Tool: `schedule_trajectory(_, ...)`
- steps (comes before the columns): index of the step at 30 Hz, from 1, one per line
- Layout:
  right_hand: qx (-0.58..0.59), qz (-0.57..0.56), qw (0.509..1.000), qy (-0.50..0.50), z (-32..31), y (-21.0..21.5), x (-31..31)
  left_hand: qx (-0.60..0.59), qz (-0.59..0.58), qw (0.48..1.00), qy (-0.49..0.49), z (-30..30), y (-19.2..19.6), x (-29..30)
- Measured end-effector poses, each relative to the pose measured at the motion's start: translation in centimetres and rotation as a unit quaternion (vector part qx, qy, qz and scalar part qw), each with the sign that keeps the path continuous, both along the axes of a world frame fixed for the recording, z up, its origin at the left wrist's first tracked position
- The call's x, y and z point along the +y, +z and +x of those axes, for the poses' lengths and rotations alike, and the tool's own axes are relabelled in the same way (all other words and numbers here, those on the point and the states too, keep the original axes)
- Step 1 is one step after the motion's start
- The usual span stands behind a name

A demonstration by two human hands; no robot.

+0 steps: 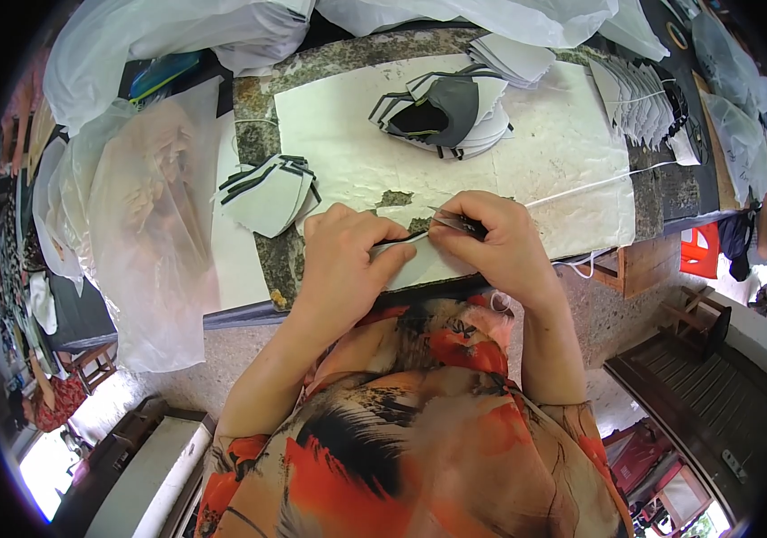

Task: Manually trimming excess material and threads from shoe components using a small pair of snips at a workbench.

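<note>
At the near edge of the table, my left hand (pixel 348 255) pinches a pale fabric piece (pixel 430 265) by its black-trimmed edge. My right hand (pixel 500 238) is closed around small dark thread snips (pixel 466 224), their pointed metal tip showing by the thumb and forefinger. Its fingertips also meet the black edge of the piece. Left of my left hand lies a stack of white pieces with black trim (pixel 267 199). Farther off, a pile of dark grey and white shaped pieces with black edging (pixel 455 112) rests on a white sheet (pixel 339 117).
More white pieces (pixel 514 58) lie at the far edge, and a fanned bundle (pixel 635 103) at the far right. A white cord (pixel 590 186) crosses the sheet's right side. Translucent plastic bags (pixel 155 215) cover the left. A wooden bench (pixel 684 390) stands at lower right.
</note>
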State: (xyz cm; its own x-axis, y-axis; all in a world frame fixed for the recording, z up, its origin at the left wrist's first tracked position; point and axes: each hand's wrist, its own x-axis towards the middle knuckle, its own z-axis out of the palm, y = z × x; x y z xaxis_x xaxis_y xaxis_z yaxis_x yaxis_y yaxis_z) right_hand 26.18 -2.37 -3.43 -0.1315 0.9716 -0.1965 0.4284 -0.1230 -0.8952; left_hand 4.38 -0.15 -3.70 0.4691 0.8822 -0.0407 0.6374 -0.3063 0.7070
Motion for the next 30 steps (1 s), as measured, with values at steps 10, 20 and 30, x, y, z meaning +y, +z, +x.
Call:
schedule_trajectory(10, 0.050, 0.032, 0.995, -0.077, 2.3, 1.6, -0.3, 0.032, -0.026, 0.999, -0.008, -0.1, 0.7, 0.4)
schedule_trajectory(20, 0.175, -0.120, 0.977, -0.020, 1.5, 2.2, -0.9, -0.044, 0.021, 0.998, -0.045, -0.7, 3.3, 0.5)
schedule_trajectory(30, 0.057, 0.029, 0.995, 0.072, -2.2, 2.6, -1.0, -0.106, -0.100, 0.988, -0.045, -3.1, 2.8, -0.7)
